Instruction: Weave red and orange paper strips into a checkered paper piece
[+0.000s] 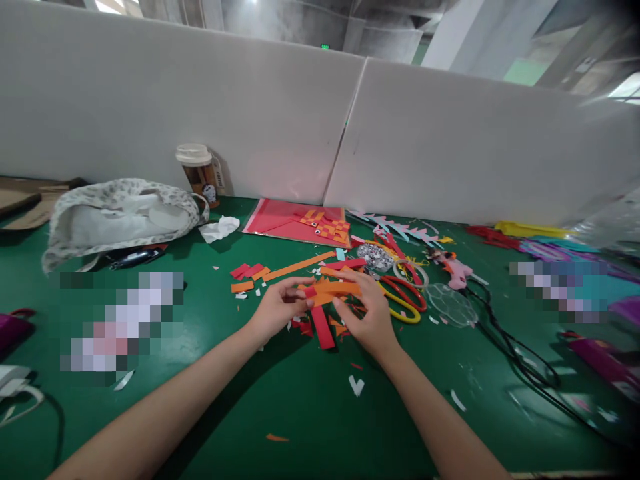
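Bright orange paper strips (334, 291) with a small red paper piece (310, 292) at one end are held between the two hands. The left end is pinched by the thumb and fingertips of the left hand (281, 308); the right end is held by the right hand (369, 313), its thumb and fingers parted around the strips. Below the held strips, between the hands, a flat red paper strip (324, 330) is seen; whether it is attached cannot be told. A long, narrow orange paper strip (299, 266) is laid just beyond the left hand. Scissors with red and yellow loop handles (409, 307) are placed just right of the right hand, and a pale pink glue gun (457, 272) is set farther right.
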Demonstrator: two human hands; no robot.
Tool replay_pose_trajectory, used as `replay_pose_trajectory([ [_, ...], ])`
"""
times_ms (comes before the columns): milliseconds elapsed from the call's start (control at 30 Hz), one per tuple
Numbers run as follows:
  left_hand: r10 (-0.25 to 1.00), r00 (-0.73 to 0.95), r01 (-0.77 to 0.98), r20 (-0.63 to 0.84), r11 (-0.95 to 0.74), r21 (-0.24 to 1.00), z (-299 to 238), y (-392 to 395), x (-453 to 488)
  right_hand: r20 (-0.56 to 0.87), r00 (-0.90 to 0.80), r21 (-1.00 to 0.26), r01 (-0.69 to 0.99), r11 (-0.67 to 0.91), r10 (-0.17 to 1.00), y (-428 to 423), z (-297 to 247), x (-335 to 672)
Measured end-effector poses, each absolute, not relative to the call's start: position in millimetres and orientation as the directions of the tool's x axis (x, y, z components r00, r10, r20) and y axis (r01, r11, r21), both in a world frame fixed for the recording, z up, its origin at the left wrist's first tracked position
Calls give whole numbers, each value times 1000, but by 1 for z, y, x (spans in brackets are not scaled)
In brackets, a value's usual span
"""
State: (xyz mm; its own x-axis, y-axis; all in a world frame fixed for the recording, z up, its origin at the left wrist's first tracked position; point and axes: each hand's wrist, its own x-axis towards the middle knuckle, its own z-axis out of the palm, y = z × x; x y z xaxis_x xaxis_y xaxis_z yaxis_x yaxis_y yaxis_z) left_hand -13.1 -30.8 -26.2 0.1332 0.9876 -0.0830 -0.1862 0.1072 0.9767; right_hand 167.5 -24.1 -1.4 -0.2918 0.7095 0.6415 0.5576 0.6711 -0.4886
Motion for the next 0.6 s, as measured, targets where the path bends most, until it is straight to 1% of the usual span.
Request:
replay_pose_trajectory([
  [167,985,142,-174,-102,126,977,-23,-32,-12,691,-393,-261,646,717,606,-22,-9,163],
  [267,985,139,-179,-106,131,975,-23,-32,-10,715,-395,-172,700,693,577,-19,-12,164],
  [367,988,128,-209,-88,114,971,-26,-33,-9,700,-400,-142,734,665,592,-20,-12,164],
  [467,991,117,-216,-66,90,972,-27,-34,-8,687,-398,-147,744,652,609,-22,-11,163],
  [600,988,154,-214,-26,59,975,-27,-35,-8,680,-409,-136,745,653,608,-23,-12,162],
])
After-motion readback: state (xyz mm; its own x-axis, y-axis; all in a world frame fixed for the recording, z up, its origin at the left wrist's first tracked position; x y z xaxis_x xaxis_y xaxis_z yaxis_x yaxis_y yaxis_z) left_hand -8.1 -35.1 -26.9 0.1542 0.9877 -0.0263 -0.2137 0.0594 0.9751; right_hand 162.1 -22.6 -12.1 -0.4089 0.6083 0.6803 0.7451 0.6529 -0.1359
